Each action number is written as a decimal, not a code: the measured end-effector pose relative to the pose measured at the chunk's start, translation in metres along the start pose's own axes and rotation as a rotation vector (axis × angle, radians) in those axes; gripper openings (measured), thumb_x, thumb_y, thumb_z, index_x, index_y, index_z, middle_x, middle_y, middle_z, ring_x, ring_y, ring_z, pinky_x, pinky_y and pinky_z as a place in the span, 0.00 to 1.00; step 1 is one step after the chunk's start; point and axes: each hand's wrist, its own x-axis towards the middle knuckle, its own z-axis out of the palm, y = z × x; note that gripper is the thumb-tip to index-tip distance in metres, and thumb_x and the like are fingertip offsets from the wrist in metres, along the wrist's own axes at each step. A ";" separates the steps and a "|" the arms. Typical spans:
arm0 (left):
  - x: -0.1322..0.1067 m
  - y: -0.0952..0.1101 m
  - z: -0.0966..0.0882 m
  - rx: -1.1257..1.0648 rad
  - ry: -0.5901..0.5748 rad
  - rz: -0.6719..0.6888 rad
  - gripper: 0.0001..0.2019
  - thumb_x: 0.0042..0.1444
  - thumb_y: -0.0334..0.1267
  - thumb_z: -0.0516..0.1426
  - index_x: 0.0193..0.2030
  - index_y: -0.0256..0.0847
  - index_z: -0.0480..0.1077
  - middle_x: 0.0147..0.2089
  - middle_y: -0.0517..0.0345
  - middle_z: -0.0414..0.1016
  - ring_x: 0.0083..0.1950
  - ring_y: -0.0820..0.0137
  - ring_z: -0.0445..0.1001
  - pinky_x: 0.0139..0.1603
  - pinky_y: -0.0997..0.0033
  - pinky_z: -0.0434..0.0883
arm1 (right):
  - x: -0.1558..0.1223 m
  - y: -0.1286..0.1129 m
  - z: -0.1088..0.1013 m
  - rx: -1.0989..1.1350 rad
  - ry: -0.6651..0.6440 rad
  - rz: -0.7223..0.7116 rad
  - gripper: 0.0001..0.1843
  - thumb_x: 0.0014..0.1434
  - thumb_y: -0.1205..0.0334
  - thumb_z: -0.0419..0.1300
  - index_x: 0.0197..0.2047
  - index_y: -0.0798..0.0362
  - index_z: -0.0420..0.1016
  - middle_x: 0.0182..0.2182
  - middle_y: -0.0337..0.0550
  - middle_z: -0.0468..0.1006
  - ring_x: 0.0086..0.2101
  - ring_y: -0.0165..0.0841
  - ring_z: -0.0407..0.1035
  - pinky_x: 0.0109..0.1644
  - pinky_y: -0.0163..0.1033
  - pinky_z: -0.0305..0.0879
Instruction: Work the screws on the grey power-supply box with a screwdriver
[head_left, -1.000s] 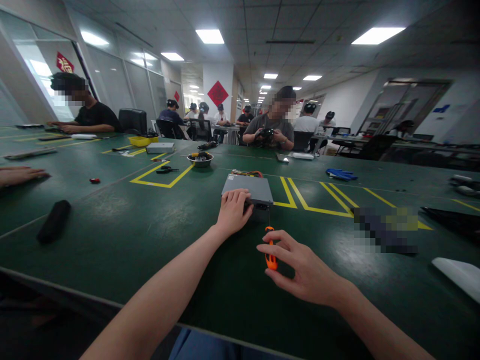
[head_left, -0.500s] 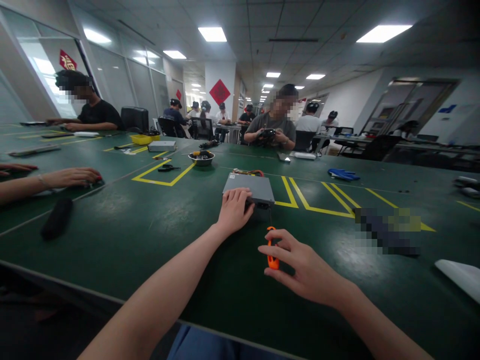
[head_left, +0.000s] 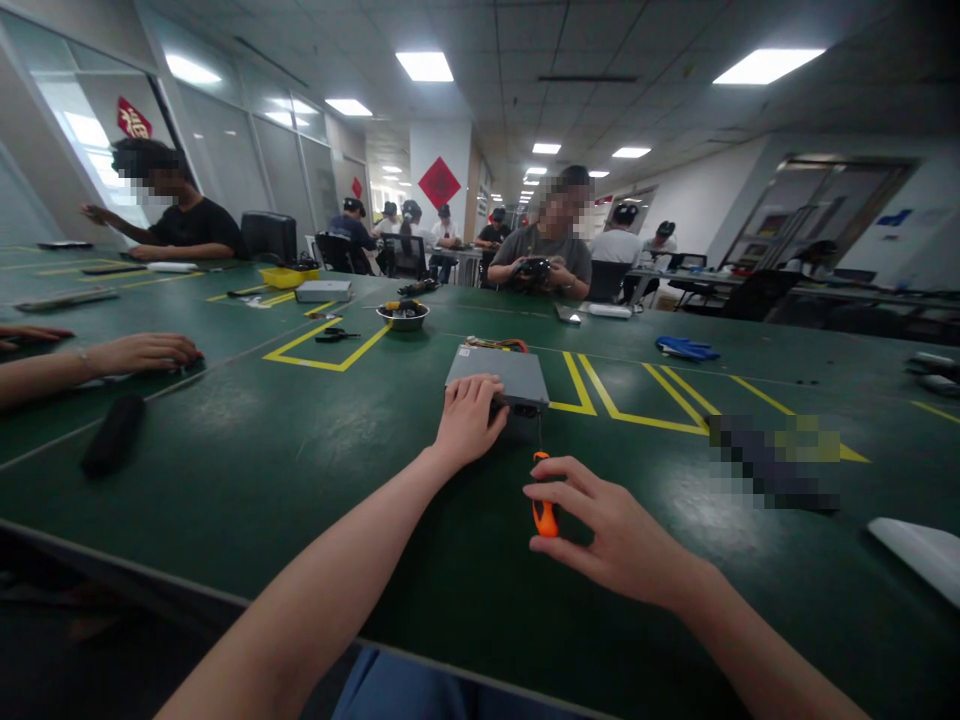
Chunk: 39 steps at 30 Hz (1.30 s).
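Note:
A grey metal power supply [head_left: 517, 374] lies on the green table, with coloured cables [head_left: 499, 344] at its far side. My left hand [head_left: 469, 418] grips its near left corner, fingers over the top and thumb down the near face. Between the thumb and fingers of my right hand [head_left: 600, 515] is the orange and black handle of a screwdriver [head_left: 546, 518]. Its thin shaft points away from me and meets the near right edge of the power supply, where a dark socket shows. I cannot see the tip clearly.
A metal bowl of small parts [head_left: 403, 316], pliers-like tool [head_left: 336, 335] and blue glove [head_left: 686, 349] lie beyond. At left are a black cylindrical object [head_left: 114, 435] and another person's hand [head_left: 154, 353]. A white object [head_left: 919, 552] sits at right. Other people work around the tables.
My right hand's fingers have shifted slightly on the screwdriver handle, which has turned a little. My left hand and the power supply have stayed put. A person at far left has raised a hand.

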 end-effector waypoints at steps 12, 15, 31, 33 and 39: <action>0.000 0.000 0.000 0.002 -0.001 -0.001 0.12 0.55 0.38 0.53 0.46 0.43 0.62 0.54 0.55 0.67 0.56 0.64 0.61 0.57 0.60 0.54 | 0.001 -0.002 -0.004 0.021 -0.099 0.032 0.19 0.55 0.57 0.59 0.50 0.48 0.64 0.52 0.48 0.63 0.42 0.34 0.69 0.45 0.43 0.68; 0.000 0.000 0.000 0.002 0.005 0.009 0.12 0.54 0.38 0.54 0.46 0.43 0.61 0.53 0.56 0.67 0.55 0.65 0.62 0.56 0.60 0.54 | 0.000 0.003 0.001 0.017 -0.009 0.065 0.16 0.53 0.54 0.60 0.42 0.51 0.64 0.48 0.48 0.66 0.43 0.37 0.68 0.45 0.45 0.68; 0.000 -0.001 0.001 0.009 -0.006 0.002 0.12 0.55 0.39 0.53 0.47 0.43 0.61 0.54 0.56 0.67 0.56 0.65 0.61 0.57 0.61 0.53 | 0.000 0.003 0.001 0.061 -0.001 0.098 0.19 0.51 0.49 0.61 0.41 0.52 0.63 0.48 0.48 0.67 0.46 0.39 0.66 0.47 0.46 0.67; -0.001 -0.001 0.001 0.008 -0.007 0.005 0.12 0.55 0.39 0.53 0.47 0.43 0.61 0.54 0.56 0.67 0.56 0.65 0.61 0.57 0.61 0.54 | 0.001 0.001 0.000 0.078 -0.007 0.101 0.20 0.52 0.51 0.61 0.44 0.52 0.62 0.49 0.49 0.66 0.47 0.38 0.65 0.48 0.45 0.66; 0.000 -0.001 0.001 0.013 -0.010 0.003 0.12 0.55 0.39 0.52 0.47 0.43 0.62 0.54 0.55 0.66 0.56 0.65 0.61 0.57 0.60 0.53 | 0.001 0.000 0.001 0.005 -0.041 0.009 0.16 0.57 0.57 0.56 0.48 0.49 0.64 0.51 0.49 0.64 0.44 0.36 0.68 0.46 0.43 0.67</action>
